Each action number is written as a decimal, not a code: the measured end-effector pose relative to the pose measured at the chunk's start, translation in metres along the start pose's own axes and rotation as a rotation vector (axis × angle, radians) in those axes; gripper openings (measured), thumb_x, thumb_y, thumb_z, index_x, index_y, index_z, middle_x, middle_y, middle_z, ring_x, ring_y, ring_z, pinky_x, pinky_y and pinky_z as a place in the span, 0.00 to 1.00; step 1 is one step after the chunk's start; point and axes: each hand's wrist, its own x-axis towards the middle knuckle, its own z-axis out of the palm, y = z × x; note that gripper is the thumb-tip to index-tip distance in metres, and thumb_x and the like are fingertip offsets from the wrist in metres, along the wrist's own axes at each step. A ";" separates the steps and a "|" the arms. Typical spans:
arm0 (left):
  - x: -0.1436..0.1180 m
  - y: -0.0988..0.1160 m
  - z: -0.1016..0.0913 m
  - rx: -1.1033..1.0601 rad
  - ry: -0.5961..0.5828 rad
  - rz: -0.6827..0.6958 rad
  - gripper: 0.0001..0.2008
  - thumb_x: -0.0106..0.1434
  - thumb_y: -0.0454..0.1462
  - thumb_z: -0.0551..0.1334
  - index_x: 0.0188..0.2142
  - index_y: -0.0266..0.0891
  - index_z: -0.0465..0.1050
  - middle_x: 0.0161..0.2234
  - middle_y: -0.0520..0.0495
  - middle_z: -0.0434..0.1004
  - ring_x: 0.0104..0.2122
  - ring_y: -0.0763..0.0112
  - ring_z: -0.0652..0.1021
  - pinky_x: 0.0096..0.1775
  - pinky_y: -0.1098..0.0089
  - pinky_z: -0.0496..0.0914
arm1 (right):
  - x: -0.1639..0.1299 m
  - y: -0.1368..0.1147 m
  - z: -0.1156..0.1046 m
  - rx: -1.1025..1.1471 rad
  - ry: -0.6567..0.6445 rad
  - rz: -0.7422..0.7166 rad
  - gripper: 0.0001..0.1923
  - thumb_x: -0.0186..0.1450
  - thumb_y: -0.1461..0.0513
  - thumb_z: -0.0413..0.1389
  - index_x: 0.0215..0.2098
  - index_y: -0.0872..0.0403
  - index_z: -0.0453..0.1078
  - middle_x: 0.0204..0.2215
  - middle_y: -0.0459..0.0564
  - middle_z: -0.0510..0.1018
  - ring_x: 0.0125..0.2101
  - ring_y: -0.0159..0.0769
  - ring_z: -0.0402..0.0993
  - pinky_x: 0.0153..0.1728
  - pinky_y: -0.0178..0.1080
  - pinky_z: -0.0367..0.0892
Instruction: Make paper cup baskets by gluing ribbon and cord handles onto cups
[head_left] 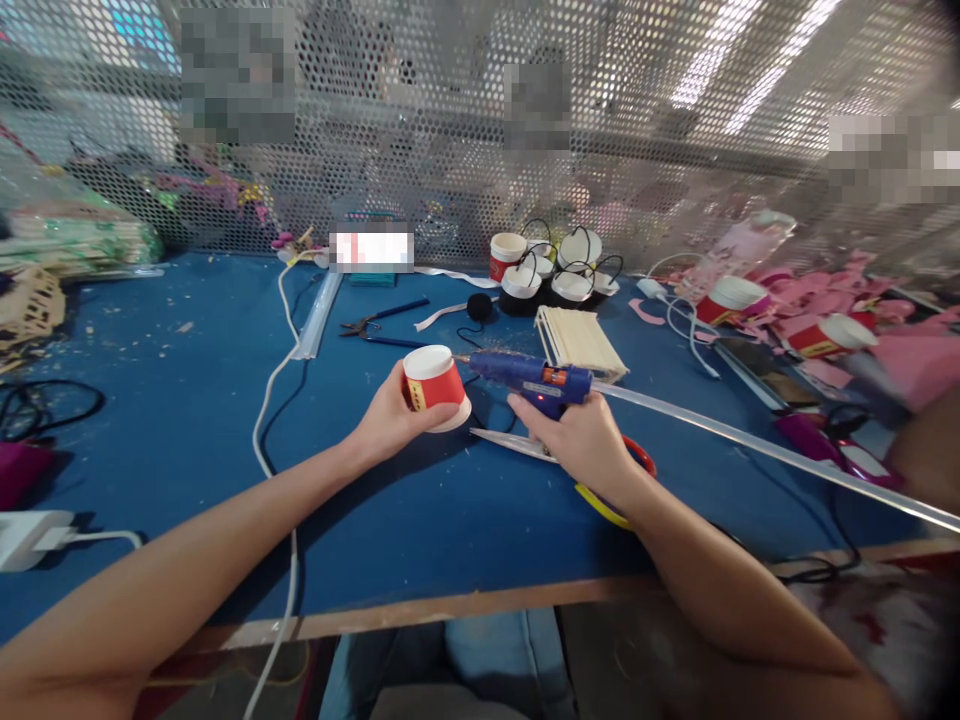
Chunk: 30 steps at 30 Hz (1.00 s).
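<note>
My left hand (397, 412) is wrapped around a red and white paper cup (442, 382), which is tilted slightly above the table. Gripped in my right hand (589, 445) is a blue hot glue gun (529, 375) with a small red light lit. Its nozzle points left, close to the cup's upper edge; whether it touches I cannot tell. A long clear glue stick (750, 437) trails from the gun's back toward the right. Under my right hand lie scissors (517, 442) with red and yellow handles, partly hidden by my wrist.
Behind lie blue-handled pliers (382, 312), a black pompom (480, 306), wooden sticks (581, 342) and several cups with black loops (574, 288). A white cable (264, 420) crosses the blue table (202, 390) at left. Red cups (731, 298) and pink scraps stand right. A perforated metal screen (450, 110) rises behind.
</note>
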 end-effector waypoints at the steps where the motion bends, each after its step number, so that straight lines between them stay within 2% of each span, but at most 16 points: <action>1: 0.001 0.000 0.000 0.003 -0.014 0.005 0.33 0.47 0.43 0.69 0.50 0.37 0.62 0.46 0.40 0.72 0.43 0.59 0.75 0.46 0.58 0.69 | 0.001 -0.001 -0.001 0.015 -0.006 0.032 0.14 0.60 0.53 0.54 0.25 0.54 0.71 0.09 0.43 0.66 0.14 0.31 0.65 0.16 0.35 0.63; 3: 0.003 0.000 -0.002 0.047 -0.025 0.018 0.32 0.47 0.44 0.69 0.50 0.37 0.63 0.46 0.40 0.73 0.44 0.59 0.74 0.47 0.57 0.68 | 0.003 -0.004 -0.004 0.062 -0.048 0.092 0.16 0.59 0.52 0.54 0.23 0.56 0.69 0.11 0.43 0.67 0.12 0.28 0.63 0.15 0.34 0.62; 6: 0.005 -0.001 -0.003 0.184 0.002 0.040 0.32 0.46 0.45 0.69 0.49 0.37 0.63 0.46 0.41 0.73 0.44 0.58 0.74 0.47 0.56 0.67 | 0.010 -0.005 -0.013 0.211 -0.123 0.133 0.14 0.58 0.53 0.56 0.27 0.57 0.67 0.13 0.42 0.68 0.13 0.26 0.63 0.15 0.32 0.62; 8: 0.007 -0.002 -0.004 0.251 0.021 0.057 0.33 0.45 0.45 0.69 0.49 0.38 0.62 0.47 0.41 0.72 0.45 0.57 0.74 0.48 0.56 0.67 | 0.016 0.000 -0.020 0.277 -0.095 0.129 0.14 0.56 0.54 0.58 0.28 0.57 0.67 0.15 0.42 0.68 0.15 0.26 0.64 0.16 0.31 0.63; 10: 0.008 -0.005 -0.004 0.282 0.028 0.058 0.34 0.45 0.45 0.69 0.49 0.38 0.61 0.47 0.41 0.72 0.46 0.57 0.74 0.48 0.56 0.67 | 0.024 0.009 -0.027 0.261 -0.002 0.135 0.15 0.55 0.53 0.59 0.27 0.58 0.68 0.18 0.45 0.71 0.17 0.28 0.66 0.18 0.32 0.64; 12: 0.009 -0.007 -0.005 0.298 0.022 0.040 0.35 0.45 0.45 0.69 0.49 0.38 0.60 0.46 0.41 0.72 0.46 0.58 0.74 0.47 0.57 0.67 | 0.034 0.020 -0.034 0.176 0.099 0.118 0.16 0.54 0.52 0.59 0.28 0.58 0.70 0.22 0.49 0.75 0.21 0.31 0.69 0.22 0.34 0.66; 14: 0.010 -0.010 -0.006 0.305 0.005 0.033 0.35 0.44 0.45 0.70 0.50 0.38 0.60 0.46 0.41 0.72 0.45 0.58 0.74 0.46 0.57 0.68 | 0.047 0.031 -0.040 0.054 0.143 0.109 0.17 0.57 0.51 0.56 0.28 0.58 0.70 0.23 0.50 0.76 0.23 0.34 0.72 0.25 0.36 0.67; 16: 0.011 -0.011 -0.006 0.305 -0.026 0.044 0.35 0.44 0.45 0.70 0.49 0.38 0.60 0.46 0.41 0.72 0.45 0.58 0.74 0.46 0.57 0.68 | 0.062 0.041 -0.046 -0.169 0.166 0.138 0.18 0.59 0.50 0.53 0.26 0.58 0.69 0.22 0.53 0.76 0.24 0.37 0.72 0.27 0.38 0.66; 19: 0.011 -0.011 -0.006 0.298 -0.060 0.065 0.34 0.44 0.44 0.70 0.49 0.37 0.61 0.46 0.41 0.72 0.45 0.58 0.74 0.47 0.57 0.68 | 0.084 0.056 -0.050 -0.489 0.222 0.191 0.20 0.58 0.49 0.54 0.28 0.59 0.70 0.26 0.59 0.77 0.29 0.45 0.74 0.31 0.41 0.66; 23: 0.011 -0.013 -0.006 0.304 -0.081 0.094 0.34 0.45 0.43 0.70 0.49 0.37 0.61 0.47 0.41 0.71 0.47 0.57 0.73 0.48 0.57 0.67 | 0.099 0.071 -0.049 -0.612 0.162 0.321 0.24 0.60 0.48 0.51 0.33 0.62 0.72 0.32 0.63 0.77 0.36 0.49 0.74 0.34 0.43 0.66; 30: 0.013 -0.018 -0.009 0.328 -0.095 0.116 0.34 0.46 0.43 0.69 0.51 0.38 0.60 0.49 0.42 0.70 0.48 0.58 0.73 0.50 0.56 0.67 | 0.097 0.080 -0.044 -0.729 0.143 0.437 0.25 0.61 0.48 0.51 0.40 0.63 0.72 0.38 0.65 0.76 0.41 0.51 0.72 0.39 0.46 0.65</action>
